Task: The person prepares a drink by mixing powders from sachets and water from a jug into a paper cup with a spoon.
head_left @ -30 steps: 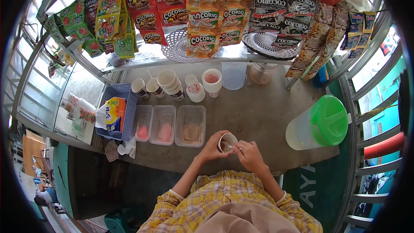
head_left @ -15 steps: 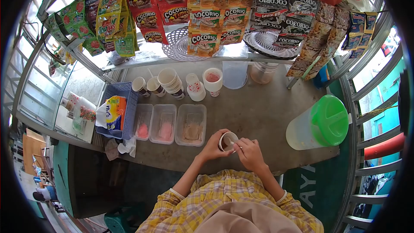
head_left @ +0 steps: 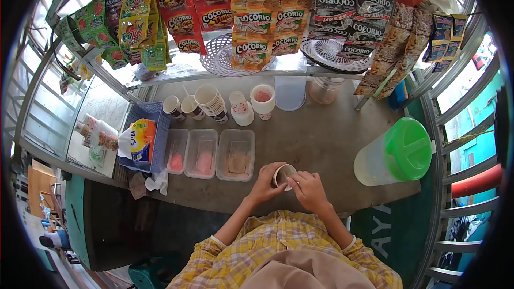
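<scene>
My left hand [head_left: 264,182] is wrapped around a small paper cup [head_left: 283,172] that stands on the grey counter [head_left: 321,134] right in front of me. My right hand [head_left: 309,189] is at the cup's right rim, its fingers closed on a thin white stirrer or spoon that dips into the cup; the tool is mostly hidden by my fingers. Three clear plastic tubs [head_left: 206,152] with pink and brown powder sit just left of the cup.
A big clear jug with a green lid [head_left: 399,151] stands at the right. Stacked paper cups [head_left: 210,101], a cup of pink mix [head_left: 263,99] and clear containers [head_left: 291,92] line the back. A blue basket [head_left: 142,139] sits left. Sachet strips [head_left: 251,10] hang overhead.
My right hand has shifted slightly around the cup's rim with the stirrer, and the cup has tipped a little. Nothing else has moved.
</scene>
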Available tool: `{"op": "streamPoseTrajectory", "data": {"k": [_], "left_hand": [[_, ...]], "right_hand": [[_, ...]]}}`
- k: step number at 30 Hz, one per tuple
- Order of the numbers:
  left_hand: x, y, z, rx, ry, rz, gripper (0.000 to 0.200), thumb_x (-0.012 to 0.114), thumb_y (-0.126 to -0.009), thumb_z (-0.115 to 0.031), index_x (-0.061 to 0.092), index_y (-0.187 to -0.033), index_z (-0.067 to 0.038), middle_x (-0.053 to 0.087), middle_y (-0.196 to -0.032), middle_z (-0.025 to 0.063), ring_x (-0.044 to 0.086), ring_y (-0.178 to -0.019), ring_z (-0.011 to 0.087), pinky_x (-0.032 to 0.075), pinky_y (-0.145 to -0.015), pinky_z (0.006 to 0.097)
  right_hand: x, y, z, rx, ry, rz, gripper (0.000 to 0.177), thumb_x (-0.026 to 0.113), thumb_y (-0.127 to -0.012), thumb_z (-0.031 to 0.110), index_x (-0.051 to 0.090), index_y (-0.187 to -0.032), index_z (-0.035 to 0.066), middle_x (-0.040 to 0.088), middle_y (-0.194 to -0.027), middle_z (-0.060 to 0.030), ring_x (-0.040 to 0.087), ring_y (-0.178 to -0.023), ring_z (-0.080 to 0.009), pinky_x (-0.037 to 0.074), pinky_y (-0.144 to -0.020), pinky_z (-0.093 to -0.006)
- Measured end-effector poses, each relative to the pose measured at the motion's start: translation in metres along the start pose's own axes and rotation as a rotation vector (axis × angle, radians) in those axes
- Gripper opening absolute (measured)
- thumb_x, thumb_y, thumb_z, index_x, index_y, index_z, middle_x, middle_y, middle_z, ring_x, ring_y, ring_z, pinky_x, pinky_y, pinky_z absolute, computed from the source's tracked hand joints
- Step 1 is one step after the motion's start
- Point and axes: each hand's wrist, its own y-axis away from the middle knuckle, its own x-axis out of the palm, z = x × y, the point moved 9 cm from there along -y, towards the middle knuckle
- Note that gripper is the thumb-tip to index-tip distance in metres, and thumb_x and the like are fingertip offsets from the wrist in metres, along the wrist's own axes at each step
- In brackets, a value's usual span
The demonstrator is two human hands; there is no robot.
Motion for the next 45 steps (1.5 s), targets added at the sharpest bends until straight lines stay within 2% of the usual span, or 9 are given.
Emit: {"op": "streamPoseTrajectory", "data": {"k": [4,7,10,14,25,29,31,35,45], "left_hand": [[-0.004,-0.003,-0.001,-0.01,0.069,-0.005,0.074,0.082,-0.068,-0.03,0.049,-0.13,-0.007,0.056,-0.123,0.0116,0.052,-0.117,0.0296,0.037,-0.101,0.0401],[-0.005,-0.005,-0.006,-0.003,0.083,0.005,0.078,0.085,-0.066,-0.033,0.049,-0.13,-0.006,0.055,-0.123,0.012,0.053,-0.116,0.0305,0.039,-0.099,0.0401],[-0.005,-0.005,-0.006,0.043,0.059,-0.011,0.085,0.088,-0.061,-0.037,0.049,-0.13,-0.006,0.055,-0.123,0.012,0.053,-0.115,0.0311,0.04,-0.098,0.0401],[-0.001,-0.003,0.003,0.043,0.06,0.015,0.094,0.091,-0.056,-0.04,0.048,-0.132,-0.006,0.053,-0.126,0.012,0.052,-0.117,0.0297,0.041,-0.099,0.0393],[-0.004,0.0,-0.003,-0.058,0.233,-0.015,0.081,0.09,-0.062,-0.028,0.051,-0.128,-0.005,0.057,-0.119,0.0121,0.058,-0.108,0.0286,0.046,-0.092,0.0363],[-0.001,0.001,-0.003,-0.077,0.25,-0.011,0.076,0.087,-0.065,-0.025,0.051,-0.127,-0.005,0.057,-0.118,0.0119,0.058,-0.107,0.0268,0.047,-0.09,0.0347],[0.001,0.0,-0.001,-0.042,0.216,-0.01,0.074,0.086,-0.065,-0.025,0.051,-0.127,-0.005,0.057,-0.118,0.0118,0.058,-0.106,0.0264,0.047,-0.09,0.0345],[0.003,0.001,-0.003,-0.066,0.2,0.033,0.075,0.086,-0.065,-0.022,0.05,-0.129,-0.004,0.057,-0.119,0.0109,0.058,-0.109,0.0225,0.046,-0.093,0.0339],[0.002,-0.002,-0.007,-0.041,0.213,0.021,0.074,0.085,-0.065,-0.025,0.05,-0.127,-0.005,0.056,-0.115,0.0114,0.057,-0.104,0.0253,0.047,-0.087,0.0343]], "right_hand": [[-0.002,-0.003,0.002,0.008,0.032,-0.038,0.02,0.049,-0.096,0.022,0.062,-0.088,0.008,0.062,-0.086,-0.0067,0.058,-0.082,-0.0248,0.036,-0.075,-0.039],[0.006,-0.003,-0.003,0.04,-0.082,0.107,0.018,0.052,-0.095,0.019,0.062,-0.087,0.007,0.061,-0.084,-0.0068,0.057,-0.08,-0.0262,0.037,-0.074,-0.0379],[-0.003,-0.006,0.004,-0.002,0.028,-0.018,0.018,0.051,-0.095,0.019,0.061,-0.086,0.007,0.06,-0.084,-0.0067,0.057,-0.079,-0.0261,0.036,-0.074,-0.0377],[0.002,-0.007,0.002,-0.037,0.018,0.037,0.019,0.051,-0.095,0.019,0.061,-0.086,0.007,0.06,-0.084,-0.0071,0.057,-0.079,-0.026,0.036,-0.074,-0.0375],[-0.004,-0.006,0.013,-0.06,0.078,-0.021,0.019,0.051,-0.095,0.019,0.061,-0.084,0.007,0.06,-0.081,-0.0072,0.057,-0.079,-0.0267,0.036,-0.075,-0.0388],[-0.003,-0.003,0.009,-0.01,-0.027,0.015,0.02,0.051,-0.095,0.019,0.06,-0.083,0.007,0.059,-0.081,-0.0075,0.056,-0.079,-0.0268,0.035,-0.076,-0.039],[-0.003,-0.003,0.008,-0.011,0.068,-0.012,0.02,0.051,-0.095,0.019,0.06,-0.082,0.007,0.06,-0.081,-0.0077,0.057,-0.079,-0.0268,0.035,-0.076,-0.039],[-0.004,-0.005,0.008,-0.01,-0.03,0.034,0.02,0.05,-0.095,0.019,0.06,-0.083,0.007,0.06,-0.082,-0.0077,0.056,-0.078,-0.0268,0.035,-0.076,-0.0386],[-0.002,-0.003,0.004,-0.021,0.004,0.054,0.02,0.049,-0.095,0.02,0.06,-0.086,0.006,0.059,-0.082,-0.0084,0.056,-0.078,-0.0278,0.035,-0.076,-0.0382]]}}
